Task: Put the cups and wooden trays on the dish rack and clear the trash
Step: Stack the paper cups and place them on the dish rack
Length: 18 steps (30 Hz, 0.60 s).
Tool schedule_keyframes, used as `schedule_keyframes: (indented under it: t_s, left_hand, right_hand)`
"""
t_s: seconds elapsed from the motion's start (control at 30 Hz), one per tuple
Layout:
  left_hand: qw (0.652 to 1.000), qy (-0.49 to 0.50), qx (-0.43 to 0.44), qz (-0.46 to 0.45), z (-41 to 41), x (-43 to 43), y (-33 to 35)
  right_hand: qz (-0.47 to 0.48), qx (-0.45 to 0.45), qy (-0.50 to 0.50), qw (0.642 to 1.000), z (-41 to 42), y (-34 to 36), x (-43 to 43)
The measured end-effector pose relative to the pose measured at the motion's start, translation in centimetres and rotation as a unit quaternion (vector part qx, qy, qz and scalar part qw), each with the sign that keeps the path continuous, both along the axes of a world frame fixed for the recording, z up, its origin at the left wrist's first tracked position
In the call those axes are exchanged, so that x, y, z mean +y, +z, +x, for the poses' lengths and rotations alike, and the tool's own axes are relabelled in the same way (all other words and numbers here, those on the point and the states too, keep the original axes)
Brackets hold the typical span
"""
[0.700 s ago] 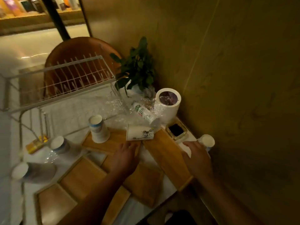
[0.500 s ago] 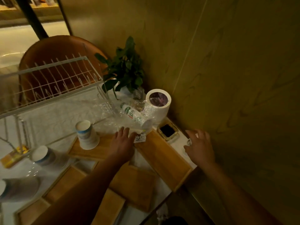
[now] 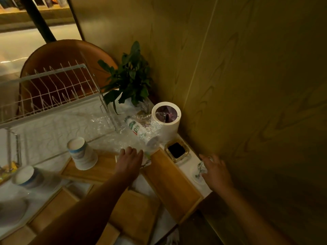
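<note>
A paper cup (image 3: pixel 147 159) lies on its side across two wooden trays, almost wholly covered by the left hand (image 3: pixel 129 162), which rests palm down on it with fingers curled over it; whether it grips I cannot tell. Only the cup's printed end shows, pointing right toward the long tray (image 3: pixel 172 181), whose long axis runs diagonally to the table's near-right corner. The right hand (image 3: pixel 216 172) is spread, fingers around a second overturned paper cup (image 3: pixel 200 169) at the table's right edge, close to the wall. An upside-down cup (image 3: pixel 82 153) stands on the left tray (image 3: pixel 92 171). A plastic bottle (image 3: pixel 140 132) lies diagonally, touching the white bin (image 3: pixel 166 121). The wire dish rack (image 3: pixel 51 90) stands behind, its slots free.
</note>
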<state>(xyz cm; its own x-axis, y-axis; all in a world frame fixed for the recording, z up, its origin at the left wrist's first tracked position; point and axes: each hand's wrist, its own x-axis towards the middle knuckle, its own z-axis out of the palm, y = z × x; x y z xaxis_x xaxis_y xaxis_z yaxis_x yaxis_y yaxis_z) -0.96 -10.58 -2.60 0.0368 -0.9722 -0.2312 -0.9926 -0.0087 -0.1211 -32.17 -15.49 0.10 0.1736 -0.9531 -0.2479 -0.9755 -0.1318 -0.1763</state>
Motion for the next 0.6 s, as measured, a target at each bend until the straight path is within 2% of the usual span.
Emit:
schedule_keyframes:
  t_s: [0.1, 0.2, 0.3, 0.37, 0.43, 0.47, 0.53, 0.6]
  left_hand:
    - [0.999, 0.019, 0.026, -0.004, -0.2, 0.2, -0.1]
    - [0.994, 0.048, 0.091, -0.029, -0.5, 1.4, 0.6]
    - [0.972, 0.102, 0.197, -0.083, -1.1, 3.6, 1.6]
    - [0.937, 0.133, 0.303, -0.112, -1.3, 5.1, 2.4]
    - [0.902, 0.154, 0.384, -0.126, -1.2, 6.4, 3.3]
    - [0.896, 0.153, 0.395, -0.129, -1.1, 7.0, 3.7]
    - [0.899, 0.145, 0.394, -0.128, -0.9, 7.9, 4.3]
    - [0.894, 0.154, 0.401, -0.126, -0.7, 8.6, 5.1]
  right_hand:
    - [0.0, -0.03, -0.011, 0.999, -0.2, 0.7, -0.2]
    - [-0.028, -0.079, -0.024, 0.996, -0.2, 2.4, 0.2]
    - [-0.039, -0.234, -0.044, 0.97, 0.3, 4.2, 0.7]
    - [0.007, -0.374, -0.082, 0.924, 1.2, 5.1, 0.7]
    - [0.088, -0.512, -0.124, 0.846, 2.6, 5.8, 0.9]
    - [0.119, -0.554, -0.136, 0.812, 3.3, 6.0, 0.9]
    - [0.158, -0.595, -0.145, 0.775, 4.7, 5.9, 1.0]
    - [0.19, -0.61, -0.135, 0.757, 5.9, 5.5, 1.2]
